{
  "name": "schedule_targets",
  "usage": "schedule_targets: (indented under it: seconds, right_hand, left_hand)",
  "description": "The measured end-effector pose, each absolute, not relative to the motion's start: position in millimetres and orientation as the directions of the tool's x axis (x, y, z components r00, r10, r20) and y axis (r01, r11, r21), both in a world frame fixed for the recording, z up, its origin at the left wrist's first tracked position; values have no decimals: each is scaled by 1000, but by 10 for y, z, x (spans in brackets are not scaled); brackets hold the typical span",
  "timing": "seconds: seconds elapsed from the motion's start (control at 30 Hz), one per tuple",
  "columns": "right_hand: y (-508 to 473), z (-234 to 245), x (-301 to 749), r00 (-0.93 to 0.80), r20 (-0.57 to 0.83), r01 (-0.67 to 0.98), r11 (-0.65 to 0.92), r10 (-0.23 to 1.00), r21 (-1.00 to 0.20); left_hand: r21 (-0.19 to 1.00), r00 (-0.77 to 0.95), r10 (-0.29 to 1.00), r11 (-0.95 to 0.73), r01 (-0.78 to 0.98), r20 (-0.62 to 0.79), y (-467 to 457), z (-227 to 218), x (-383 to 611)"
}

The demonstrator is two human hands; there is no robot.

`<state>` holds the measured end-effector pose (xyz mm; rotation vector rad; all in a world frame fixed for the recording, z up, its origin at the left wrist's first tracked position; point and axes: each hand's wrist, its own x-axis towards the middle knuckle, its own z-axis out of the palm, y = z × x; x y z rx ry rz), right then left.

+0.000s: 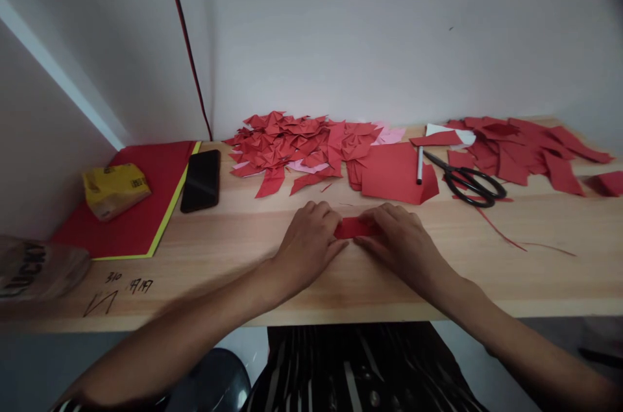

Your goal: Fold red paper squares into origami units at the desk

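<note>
A small folded piece of red paper [354, 228] lies flat on the wooden table [243, 250], near its front edge. My left hand [306, 243] presses down on the paper's left end with curled fingers. My right hand [396, 238] covers its right end, fingertips pinched onto the paper. Only the middle strip of the paper shows between the two hands.
Behind the hands lie a heap of folded red paper shapes [302, 143], a red sheet [394, 172] with a white pen [419, 164], black scissors [470, 181] and red offcuts [525, 146]. At left are a black phone [201, 180], a red paper stack [141, 204] and a yellow packet [114, 188].
</note>
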<state>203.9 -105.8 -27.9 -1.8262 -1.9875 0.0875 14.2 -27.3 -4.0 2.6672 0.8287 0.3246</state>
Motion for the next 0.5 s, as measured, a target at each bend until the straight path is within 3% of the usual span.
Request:
schedule_targets:
  seconds: [0.3, 0.37, 0.5]
  right_hand:
    - [-1082, -263, 2042, 12, 297, 875, 134, 955, -465]
    - [-1084, -247, 2027, 2, 319, 857, 163, 948, -489]
    - [-1088, -253, 2015, -27, 384, 862, 216, 923, -458]
  left_hand:
    - [462, 795, 576, -767, 445, 191, -205, -159, 260]
    - [384, 792, 544, -818, 427, 279, -230, -183, 250]
    - [101, 789, 417, -902, 419, 451, -274, -218, 231]
